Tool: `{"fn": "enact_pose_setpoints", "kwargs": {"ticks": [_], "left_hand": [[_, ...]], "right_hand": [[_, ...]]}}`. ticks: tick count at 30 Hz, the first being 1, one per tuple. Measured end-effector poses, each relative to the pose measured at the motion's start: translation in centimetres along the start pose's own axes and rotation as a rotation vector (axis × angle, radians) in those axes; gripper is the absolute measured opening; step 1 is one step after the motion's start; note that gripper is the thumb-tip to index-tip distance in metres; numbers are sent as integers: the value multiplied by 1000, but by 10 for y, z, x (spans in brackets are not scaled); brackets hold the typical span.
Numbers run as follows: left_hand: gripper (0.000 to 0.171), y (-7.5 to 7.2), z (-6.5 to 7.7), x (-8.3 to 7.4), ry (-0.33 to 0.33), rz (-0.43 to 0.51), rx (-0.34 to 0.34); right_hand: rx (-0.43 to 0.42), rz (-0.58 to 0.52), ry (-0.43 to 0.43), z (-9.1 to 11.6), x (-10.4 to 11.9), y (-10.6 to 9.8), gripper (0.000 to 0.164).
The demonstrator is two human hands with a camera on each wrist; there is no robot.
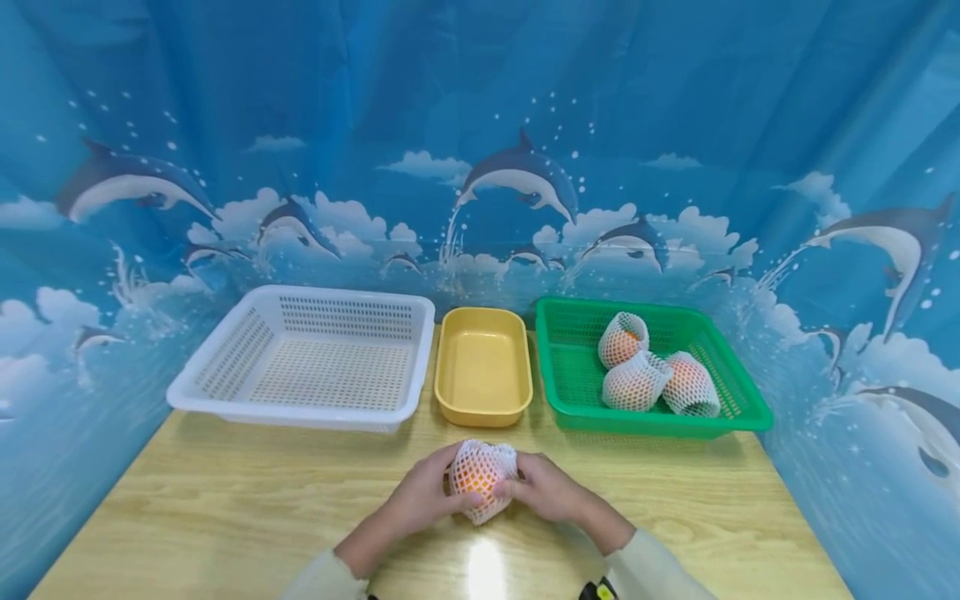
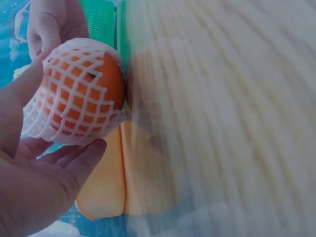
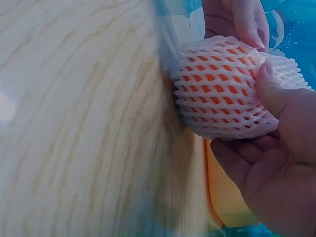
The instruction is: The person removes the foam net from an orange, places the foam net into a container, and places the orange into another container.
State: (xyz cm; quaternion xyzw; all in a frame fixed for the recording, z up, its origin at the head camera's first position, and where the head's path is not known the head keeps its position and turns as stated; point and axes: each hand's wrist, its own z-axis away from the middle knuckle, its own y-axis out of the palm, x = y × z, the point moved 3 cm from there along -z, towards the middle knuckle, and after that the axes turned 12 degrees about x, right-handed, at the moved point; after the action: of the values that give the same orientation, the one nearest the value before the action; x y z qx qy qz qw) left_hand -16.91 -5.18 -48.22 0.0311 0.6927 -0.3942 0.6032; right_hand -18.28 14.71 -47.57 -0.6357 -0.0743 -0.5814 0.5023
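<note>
An orange (image 2: pixel 116 81) in a white foam net sleeve (image 1: pixel 483 467) is held between both hands low over the table's front half. My left hand (image 1: pixel 422 496) grips it from the left, thumb on the near side and fingers beneath and behind. From the right, my right hand (image 1: pixel 553 490) pinches the net, its thumb (image 3: pixel 270 91) pressed on the mesh. In the left wrist view, bare orange skin shows past the net's edge on the table-facing side. Through the mesh in the right wrist view, only small orange patches appear.
Behind the hands stands a yellow tray (image 1: pixel 483 414). A white perforated basket (image 1: pixel 300 414) is at the left. To the right, a green basket (image 1: pixel 645 423) contains three net-wrapped fruits (image 1: pixel 633 383). A dolphin-print curtain (image 1: pixel 480 83) surrounds the wooden table (image 1: pixel 225 492).
</note>
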Motion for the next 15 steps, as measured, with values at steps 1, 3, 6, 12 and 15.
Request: {"fn": "enact_pose_setpoints", "kwargs": {"ticks": [1,3,6,12,15], "left_hand": [[78,0,0,0,-1,-2,1],[78,0,1,-1,1,-9,2],[74,0,2,-2,1,-37,-6],[68,-2,4,-3,17,-66,-32],[64,-3,4,-3,21,-83,-45]], "right_hand": [[-7,9,0,0,0,-1,35],[-15,-1,5,1,1,-1,39],[-23,-54,9,1,1,-1,49],[-13,-111,-6,-1,0,2,71],[2,-101,-11,-1,-2,6,76]]}}
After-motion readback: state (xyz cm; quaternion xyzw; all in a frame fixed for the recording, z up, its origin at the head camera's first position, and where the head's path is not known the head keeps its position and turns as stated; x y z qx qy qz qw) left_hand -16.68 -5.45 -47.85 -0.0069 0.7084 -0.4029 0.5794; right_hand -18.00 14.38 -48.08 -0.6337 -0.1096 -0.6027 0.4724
